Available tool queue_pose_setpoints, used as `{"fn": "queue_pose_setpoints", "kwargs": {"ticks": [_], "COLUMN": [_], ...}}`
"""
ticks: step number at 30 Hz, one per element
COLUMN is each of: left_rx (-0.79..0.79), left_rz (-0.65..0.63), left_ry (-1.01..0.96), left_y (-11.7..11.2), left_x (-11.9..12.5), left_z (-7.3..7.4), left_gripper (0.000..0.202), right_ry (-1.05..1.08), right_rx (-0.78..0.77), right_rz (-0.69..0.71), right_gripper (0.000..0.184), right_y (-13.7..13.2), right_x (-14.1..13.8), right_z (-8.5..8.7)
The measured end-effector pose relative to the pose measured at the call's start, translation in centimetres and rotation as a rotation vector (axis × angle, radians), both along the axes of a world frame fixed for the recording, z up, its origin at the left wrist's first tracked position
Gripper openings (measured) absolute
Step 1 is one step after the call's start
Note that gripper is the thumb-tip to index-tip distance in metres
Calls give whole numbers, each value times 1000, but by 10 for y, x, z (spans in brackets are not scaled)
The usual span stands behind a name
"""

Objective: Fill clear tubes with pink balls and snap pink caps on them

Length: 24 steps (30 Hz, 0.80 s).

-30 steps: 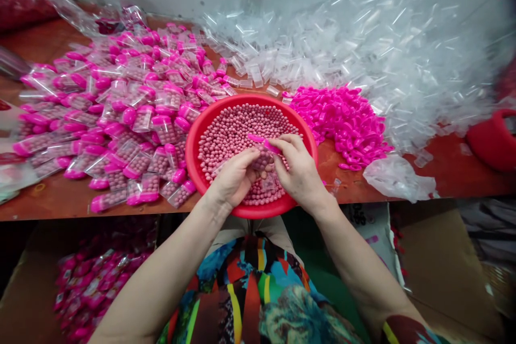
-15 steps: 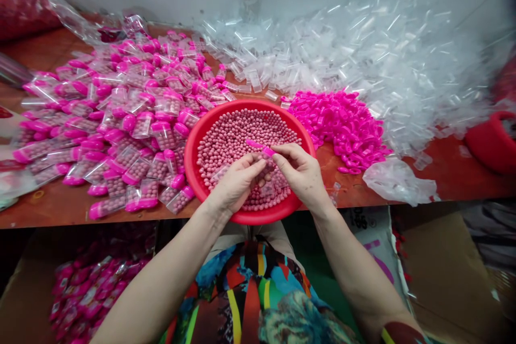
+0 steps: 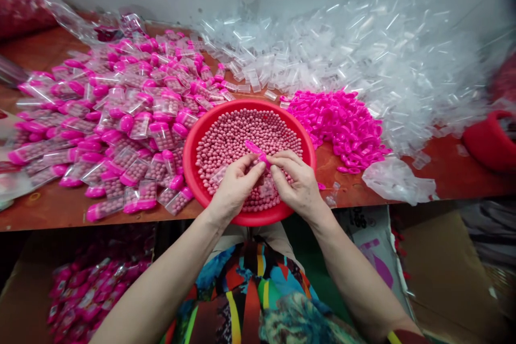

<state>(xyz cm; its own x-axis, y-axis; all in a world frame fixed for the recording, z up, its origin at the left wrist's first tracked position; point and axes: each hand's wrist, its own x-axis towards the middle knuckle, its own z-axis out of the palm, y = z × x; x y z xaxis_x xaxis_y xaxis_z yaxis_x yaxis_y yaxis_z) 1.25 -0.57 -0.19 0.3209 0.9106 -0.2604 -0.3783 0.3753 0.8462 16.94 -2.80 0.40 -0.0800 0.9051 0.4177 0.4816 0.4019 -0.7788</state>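
Observation:
Above the beads, my left hand [image 3: 237,185] and my right hand [image 3: 296,180] meet, fingers pinched together at a bright pink flip-top cap [image 3: 253,147]. Its lid stands open and points up to the left. Whatever sits below the cap is largely hidden by my fingers. Under both hands is a red basin [image 3: 189,164] holding many small dusty-pink beads [image 3: 245,123]. A clear container piece lies among the beads close to my left fingers.
Left of the basin spreads a heap of bead-filled clear containers with pink caps [image 3: 137,123]. Loose pink caps [image 3: 338,129] lie to the right, in front of a big pile of clear containers [image 3: 322,54]. A crumpled plastic bag [image 3: 399,180] and a red tub [image 3: 487,142] are farther right.
My right hand has shifted slightly down and now pinches lower at the cap. The cap has turned, its open lid tilting more steeply. The view has moved very slightly.

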Motion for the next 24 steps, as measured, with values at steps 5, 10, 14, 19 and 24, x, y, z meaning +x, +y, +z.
{"fn": "queue_pose_setpoints", "kwargs": {"ticks": [5,10,14,19,24], "left_rx": [26,28,-108,-224,-155], "left_rz": [-308,-685,-562,-391,-386], "left_ry": [32,167,147,-18,-108], "left_y": [1,3,5,9,8], "left_x": [-8,-12,-10,-6,-5], "left_z": [9,11,5,1,1], "left_gripper": [22,21,20,23,28], "right_ry": [522,488,291,424,779], "right_rx": [-450,-869,-810,-692,-686], "right_rz": [37,525,738,419,208], "right_gripper": [27,42,40,40,65], "right_y": [29,78,84,55,39], "right_x": [2,-15,-11,-3,-26], "right_z": [-4,7,28,27,6]}}
